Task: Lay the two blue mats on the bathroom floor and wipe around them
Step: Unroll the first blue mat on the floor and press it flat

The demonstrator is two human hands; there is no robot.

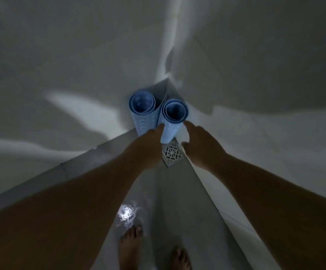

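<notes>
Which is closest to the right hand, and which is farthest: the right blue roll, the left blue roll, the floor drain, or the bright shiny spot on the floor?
From the right hand:
1. Right blue roll, at its fingertips, and the floor drain, just beside the thumb: too close to call.
2. Left blue roll, farther left in the corner.
3. Bright shiny spot, far back near the feet.

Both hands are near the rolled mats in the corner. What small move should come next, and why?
Probably close both hands on the nearer rolled mat. The left hand and right hand flank it with fingers extended, neither clearly gripping. It stands upright beside the other roll, above the floor drain.
</notes>
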